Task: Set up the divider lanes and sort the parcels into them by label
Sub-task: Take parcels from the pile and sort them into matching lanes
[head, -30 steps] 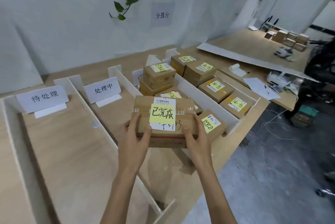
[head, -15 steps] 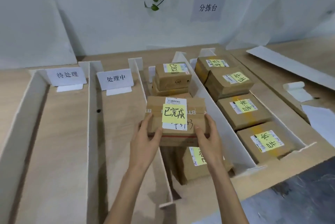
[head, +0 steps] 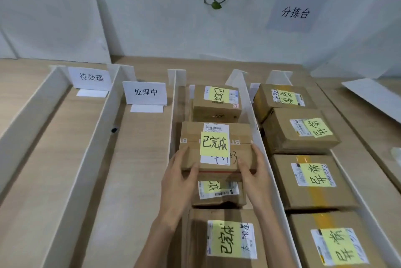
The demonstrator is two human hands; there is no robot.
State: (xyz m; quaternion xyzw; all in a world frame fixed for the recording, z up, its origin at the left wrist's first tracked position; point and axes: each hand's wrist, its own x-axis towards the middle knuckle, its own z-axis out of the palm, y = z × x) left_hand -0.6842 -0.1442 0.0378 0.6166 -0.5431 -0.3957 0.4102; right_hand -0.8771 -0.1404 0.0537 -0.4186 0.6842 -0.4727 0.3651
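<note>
I hold a brown cardboard parcel (head: 217,135) with a yellow note reading 已完成 between both hands, above the third lane. My left hand (head: 178,183) grips its near left corner and my right hand (head: 252,177) grips its near right corner. Under it lies another parcel (head: 219,194) with a yellow note, and a third one (head: 225,239) lies nearer to me. At the back of that lane stand stacked parcels (head: 217,103). White dividers (head: 173,103) (head: 253,120) wall this lane.
The right lane holds several parcels (head: 303,131) with yellow notes. Two left lanes carry white sign cards 待处理 (head: 91,78) and 处理中 (head: 145,93) at their far ends. A white wall with a paper sign (head: 295,13) and a vine stands behind.
The view has swung left and closer to the lanes. The held parcel has moved forward over the third lane, above the parcel lying there.
</note>
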